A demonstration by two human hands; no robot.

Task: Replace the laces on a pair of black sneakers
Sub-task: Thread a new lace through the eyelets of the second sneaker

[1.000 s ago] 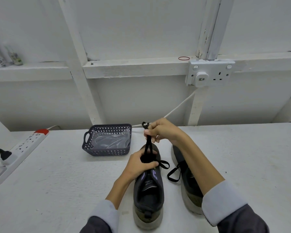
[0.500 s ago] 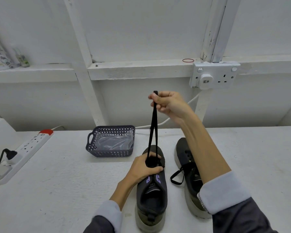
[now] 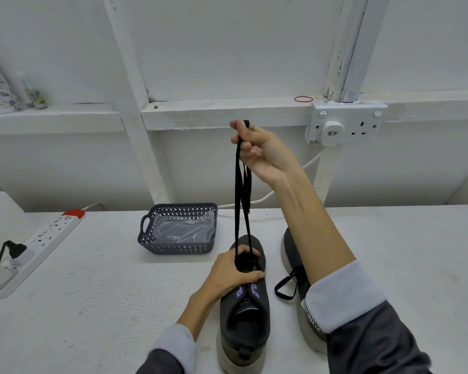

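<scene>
Two black sneakers stand side by side on the white table. The left sneaker (image 3: 245, 314) has purple eyelet loops, and my left hand (image 3: 231, 271) grips it over the front of the tongue. A black lace (image 3: 241, 195) rises taut in two strands from under that hand. My right hand (image 3: 257, 149) pinches the lace's upper ends high above the shoe. The right sneaker (image 3: 295, 255) is partly hidden by my right forearm, and a loop of its black lace (image 3: 284, 288) hangs off its side.
A dark plastic basket (image 3: 146, 233) lined with clear plastic sits just behind and left of the shoes. A white power strip (image 3: 41, 244) with a black plug lies at the left. A wall socket (image 3: 343, 125) with a white cable is behind my right hand.
My right hand has lifted from just above the shoe to well above it, drawing the lace up taut. My left hand stays on the left sneaker.
</scene>
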